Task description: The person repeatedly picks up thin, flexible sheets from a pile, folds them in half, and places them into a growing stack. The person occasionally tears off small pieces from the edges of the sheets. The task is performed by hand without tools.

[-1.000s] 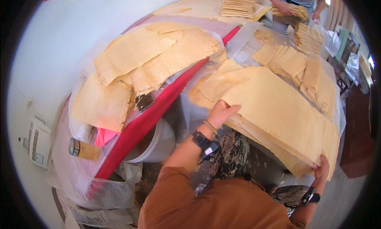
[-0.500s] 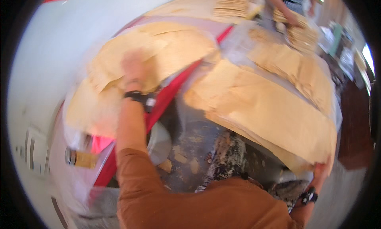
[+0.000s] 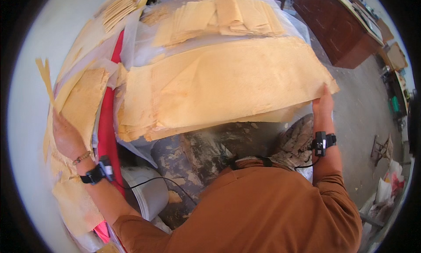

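Observation:
A long, thin yellowish sheet (image 3: pixel 232 77), soft and ragged-edged like tofu skin, spreads over more layers in front of me. My right hand (image 3: pixel 323 103) pinches its near right corner, fingertips partly hidden at the edge. On the left, my left hand (image 3: pixel 66 136) is closed on a second yellowish sheet (image 3: pixel 45 79), lifted so that a narrow fold stands up above the fingers. More such sheets (image 3: pixel 85 93) lie beside and under that hand. Both wrists wear black straps with small devices; a cable runs from each.
A red strip (image 3: pixel 107 130) divides the left sheets from the middle ones. Folded sheet piles (image 3: pixel 219 16) lie at the back on clear plastic. A grey-white bucket (image 3: pixel 147 191) stands below the left forearm. A brown wooden desk (image 3: pixel 335 27) is at the far right.
My view has swung right. My left hand, earlier low and blurred over the left pile, now holds up a sheet there. My right hand remains at the big sheet's right corner.

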Action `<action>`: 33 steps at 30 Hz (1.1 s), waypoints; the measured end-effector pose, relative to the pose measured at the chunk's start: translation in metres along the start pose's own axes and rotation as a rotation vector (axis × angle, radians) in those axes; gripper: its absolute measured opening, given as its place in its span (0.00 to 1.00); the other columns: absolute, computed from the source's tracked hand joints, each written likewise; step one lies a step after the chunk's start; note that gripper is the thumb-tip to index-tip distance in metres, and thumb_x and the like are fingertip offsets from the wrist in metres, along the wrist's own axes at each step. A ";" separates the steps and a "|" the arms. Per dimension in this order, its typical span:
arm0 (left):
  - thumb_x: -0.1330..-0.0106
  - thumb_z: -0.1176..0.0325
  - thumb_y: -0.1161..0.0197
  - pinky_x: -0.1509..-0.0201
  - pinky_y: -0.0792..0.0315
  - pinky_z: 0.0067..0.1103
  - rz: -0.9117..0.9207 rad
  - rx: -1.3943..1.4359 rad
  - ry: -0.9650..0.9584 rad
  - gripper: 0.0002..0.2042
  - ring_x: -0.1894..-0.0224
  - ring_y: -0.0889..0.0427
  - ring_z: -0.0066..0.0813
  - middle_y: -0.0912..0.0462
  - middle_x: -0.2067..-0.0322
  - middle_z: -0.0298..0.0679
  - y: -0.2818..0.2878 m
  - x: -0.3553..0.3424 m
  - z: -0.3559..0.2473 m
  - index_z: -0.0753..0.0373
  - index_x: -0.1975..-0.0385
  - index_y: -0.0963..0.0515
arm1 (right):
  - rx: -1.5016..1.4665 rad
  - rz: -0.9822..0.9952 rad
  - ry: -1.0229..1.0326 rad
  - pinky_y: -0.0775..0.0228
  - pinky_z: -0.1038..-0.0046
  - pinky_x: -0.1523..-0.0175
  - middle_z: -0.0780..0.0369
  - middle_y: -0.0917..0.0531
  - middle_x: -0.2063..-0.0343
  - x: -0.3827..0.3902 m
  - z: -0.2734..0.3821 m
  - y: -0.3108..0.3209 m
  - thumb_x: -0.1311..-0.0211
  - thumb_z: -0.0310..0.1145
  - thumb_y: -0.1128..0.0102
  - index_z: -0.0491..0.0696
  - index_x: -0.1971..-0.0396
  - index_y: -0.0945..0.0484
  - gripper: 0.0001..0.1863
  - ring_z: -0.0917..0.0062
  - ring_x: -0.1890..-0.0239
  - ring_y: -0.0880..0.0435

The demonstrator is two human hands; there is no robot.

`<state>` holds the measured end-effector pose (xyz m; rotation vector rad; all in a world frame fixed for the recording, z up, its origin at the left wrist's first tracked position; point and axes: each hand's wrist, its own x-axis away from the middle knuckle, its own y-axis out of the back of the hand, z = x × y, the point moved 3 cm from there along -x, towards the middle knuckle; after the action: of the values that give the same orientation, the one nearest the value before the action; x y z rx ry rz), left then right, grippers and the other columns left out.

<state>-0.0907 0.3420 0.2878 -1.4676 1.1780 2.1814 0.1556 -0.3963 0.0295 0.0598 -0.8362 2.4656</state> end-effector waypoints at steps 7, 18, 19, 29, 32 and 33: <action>0.30 0.75 0.42 0.35 0.26 0.37 0.019 0.810 -0.492 0.18 0.36 0.22 0.48 0.19 0.41 0.50 0.084 0.072 -0.336 0.64 0.41 0.22 | -0.126 0.003 -0.062 0.22 0.61 0.39 0.57 0.20 0.41 -0.001 -0.018 0.022 0.21 0.39 0.50 0.41 0.37 0.30 0.22 0.66 0.41 0.18; 0.37 0.71 0.43 0.54 0.27 0.27 0.284 0.765 -0.898 0.09 0.56 0.23 0.36 0.24 0.63 0.41 0.108 0.211 -0.518 0.65 0.59 0.22 | -0.211 0.185 -0.168 0.21 0.63 0.46 0.60 0.19 0.44 0.021 -0.019 0.023 0.21 0.47 0.50 0.47 0.39 0.28 0.22 0.71 0.47 0.17; 0.37 0.71 0.43 0.54 0.26 0.27 0.289 0.808 -0.898 0.10 0.55 0.23 0.36 0.23 0.61 0.42 0.105 0.212 -0.515 0.65 0.58 0.21 | -0.175 0.182 -0.185 0.20 0.64 0.47 0.60 0.18 0.47 0.024 -0.021 0.024 0.23 0.48 0.46 0.47 0.41 0.27 0.22 0.71 0.50 0.16; 0.37 0.70 0.42 0.54 0.22 0.27 0.347 0.834 -0.863 0.15 0.54 0.19 0.37 0.19 0.50 0.46 0.107 0.216 -0.527 0.66 0.53 0.20 | 0.378 0.253 -0.264 0.17 0.77 0.63 0.61 0.14 0.59 0.064 -0.022 -0.007 0.34 0.42 0.29 0.43 0.50 0.22 0.21 0.78 0.64 0.14; 0.39 0.70 0.41 0.56 0.21 0.26 0.357 0.872 -0.837 0.15 0.55 0.19 0.35 0.19 0.51 0.44 0.103 0.215 -0.523 0.65 0.53 0.20 | 0.383 0.262 -0.222 0.17 0.78 0.65 0.60 0.14 0.61 0.067 -0.020 -0.015 0.36 0.40 0.26 0.40 0.52 0.20 0.22 0.78 0.67 0.15; 0.39 0.70 0.41 0.57 0.21 0.26 0.388 0.898 -0.829 0.15 0.55 0.19 0.35 0.19 0.51 0.45 0.101 0.214 -0.521 0.65 0.53 0.20 | 0.402 0.255 -0.210 0.17 0.78 0.65 0.60 0.14 0.60 0.067 -0.021 -0.015 0.36 0.39 0.26 0.39 0.51 0.20 0.22 0.79 0.67 0.15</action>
<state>0.0910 -0.1541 0.0673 0.0343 1.7741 1.6966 0.1078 -0.3425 0.0350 0.3836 -0.4365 2.8734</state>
